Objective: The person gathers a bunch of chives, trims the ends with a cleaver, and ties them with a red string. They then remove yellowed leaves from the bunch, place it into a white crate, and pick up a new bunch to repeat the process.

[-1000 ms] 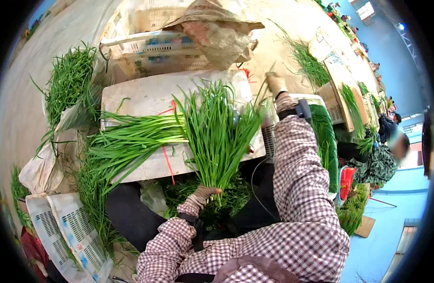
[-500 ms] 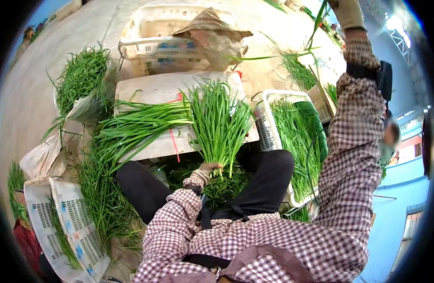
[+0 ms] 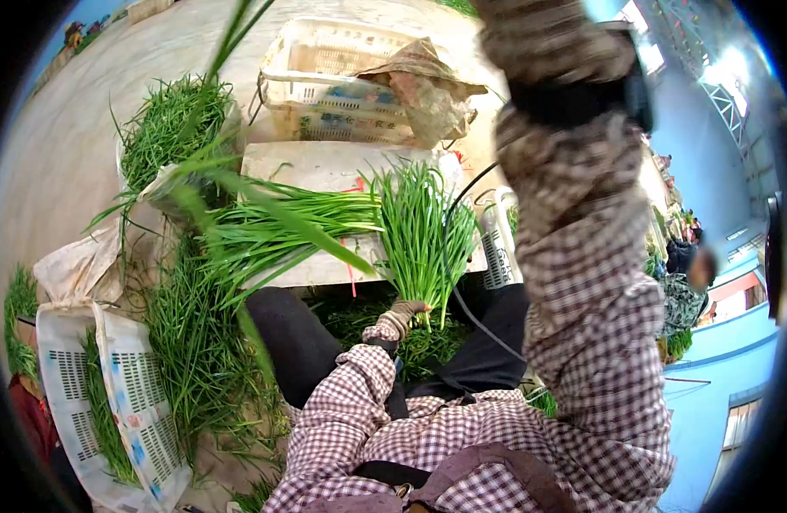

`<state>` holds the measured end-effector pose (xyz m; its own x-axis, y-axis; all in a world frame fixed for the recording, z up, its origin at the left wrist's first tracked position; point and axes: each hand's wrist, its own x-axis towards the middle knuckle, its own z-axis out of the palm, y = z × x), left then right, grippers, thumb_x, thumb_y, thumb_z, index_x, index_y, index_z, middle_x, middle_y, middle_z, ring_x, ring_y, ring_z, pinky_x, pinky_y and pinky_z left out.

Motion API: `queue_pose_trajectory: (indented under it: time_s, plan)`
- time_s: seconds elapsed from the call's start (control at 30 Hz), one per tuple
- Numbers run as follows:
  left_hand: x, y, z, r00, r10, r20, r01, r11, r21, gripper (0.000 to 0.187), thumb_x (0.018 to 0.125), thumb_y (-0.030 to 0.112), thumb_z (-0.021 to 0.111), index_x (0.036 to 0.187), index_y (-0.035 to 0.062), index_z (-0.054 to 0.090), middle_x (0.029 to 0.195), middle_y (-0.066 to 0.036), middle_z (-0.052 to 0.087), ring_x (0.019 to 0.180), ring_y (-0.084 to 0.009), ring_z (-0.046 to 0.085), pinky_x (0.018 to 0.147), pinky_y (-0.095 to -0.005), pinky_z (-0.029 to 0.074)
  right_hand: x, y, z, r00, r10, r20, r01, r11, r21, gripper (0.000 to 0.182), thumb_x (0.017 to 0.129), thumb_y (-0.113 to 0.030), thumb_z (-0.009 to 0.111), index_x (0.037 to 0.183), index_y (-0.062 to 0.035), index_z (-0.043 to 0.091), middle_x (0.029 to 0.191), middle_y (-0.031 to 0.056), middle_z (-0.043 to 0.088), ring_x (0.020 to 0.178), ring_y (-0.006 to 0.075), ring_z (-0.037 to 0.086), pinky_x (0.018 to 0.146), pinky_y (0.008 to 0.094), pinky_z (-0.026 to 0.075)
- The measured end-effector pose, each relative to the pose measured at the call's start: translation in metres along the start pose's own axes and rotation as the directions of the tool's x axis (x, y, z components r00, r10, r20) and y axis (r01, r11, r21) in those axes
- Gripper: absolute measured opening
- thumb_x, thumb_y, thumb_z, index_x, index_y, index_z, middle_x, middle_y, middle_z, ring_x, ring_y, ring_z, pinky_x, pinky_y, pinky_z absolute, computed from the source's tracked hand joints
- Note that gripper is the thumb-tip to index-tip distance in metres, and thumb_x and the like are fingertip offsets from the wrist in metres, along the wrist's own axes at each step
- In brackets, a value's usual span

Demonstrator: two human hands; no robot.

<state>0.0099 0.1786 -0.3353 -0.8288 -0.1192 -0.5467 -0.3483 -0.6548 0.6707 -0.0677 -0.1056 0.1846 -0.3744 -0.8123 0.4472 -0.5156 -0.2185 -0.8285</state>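
- A bunch of green chives (image 3: 423,231) is gripped at its stem end by the gloved left hand (image 3: 405,315), whose fingers are closed around the stalks.
- The bunch is held upright, its leaves fanning up over the near edge of a white board (image 3: 325,167) that lies in front of the person.
- The left arm is bent at the elbow, with the checked sleeve (image 3: 342,402) drawn in close to the body and the wrist raised towards the board.
- The right arm (image 3: 573,222) is lifted high and close to the camera, so that its checked sleeve fills the right side of the view; a dark strap is seen around the wrist.
- The right hand itself is cut off by the top edge, so its grip cannot be told.
- Blurred long leaves (image 3: 265,214) are seen very close to the lens, across the left of the view.
- A second bundle of chives (image 3: 274,222) is laid flat on the board, just left of the held bunch.
- Loose greens (image 3: 197,350) are heaped on the ground at the left, beside a white crate (image 3: 111,410).
- Another white crate (image 3: 342,85) with a crumpled sack (image 3: 428,85) on it stands beyond the board.
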Motion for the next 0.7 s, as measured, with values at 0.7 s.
queue_pose_trajectory:
  time_s: [0.7]
  plan:
    - [-0.04, 0.046, 0.026, 0.998, -0.021, 0.064, 0.008, 0.98, 0.2, 0.033, 0.072, 0.023, 0.069, 0.098, 0.0039, 0.062, 0.088, -0.009, 0.065, 0.079, -0.0222, 0.061, 0.067, -0.0328, 0.049, -0.503, 0.258, -0.085, 0.329, 0.943, 0.054, -0.785, 0.242, 0.57, 0.069, 0.079, -0.053, 0.059, 0.12, 0.0019, 0.051, 0.107, 0.0104, 0.059, 0.089, 0.0186, 0.054, 0.078, 0.0301, 0.042]
